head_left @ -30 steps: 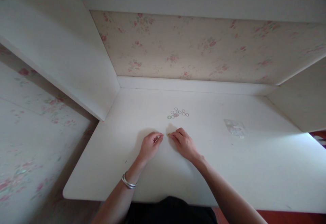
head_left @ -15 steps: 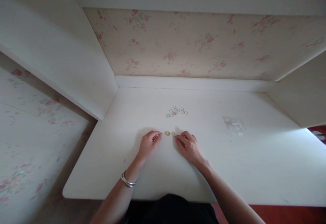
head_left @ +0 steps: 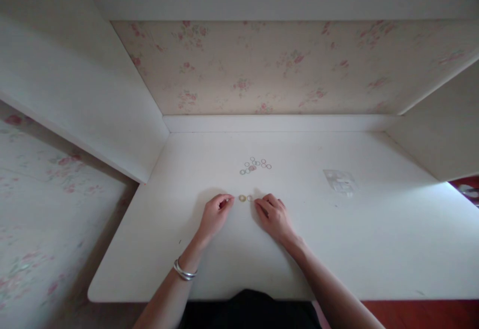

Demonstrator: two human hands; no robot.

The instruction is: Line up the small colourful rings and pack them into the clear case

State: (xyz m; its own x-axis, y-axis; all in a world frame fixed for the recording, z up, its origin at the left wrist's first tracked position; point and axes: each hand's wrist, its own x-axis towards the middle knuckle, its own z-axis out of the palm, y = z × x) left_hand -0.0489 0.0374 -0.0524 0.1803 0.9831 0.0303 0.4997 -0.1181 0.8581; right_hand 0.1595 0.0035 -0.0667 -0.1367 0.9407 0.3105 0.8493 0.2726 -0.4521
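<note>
On the white table my left hand [head_left: 216, 214] is closed, thumb and index finger pinched just left of a small yellowish ring [head_left: 242, 198]. Across from it, my right hand [head_left: 275, 215] is also in a pinch, its fingertips close to the right of a thin pale ring [head_left: 250, 198]. The two rings lie side by side between the hands. Whatever either pinch holds is too small to make out. Farther back lies a loose group of several thin rings [head_left: 252, 168], some greenish, some pinkish, partly overlapping.
A clear plastic bag [head_left: 341, 182] lies flat on the table [head_left: 374, 239] to the right. A white side panel [head_left: 112, 99] rises at the left, with a low white ledge [head_left: 280, 122] along the back below flowered wallpaper [head_left: 258, 70].
The camera view has shifted slightly, so everything sits a little to the left. Both hands keep their pinched pose on either side of the two rings, with no clear movement between them.
</note>
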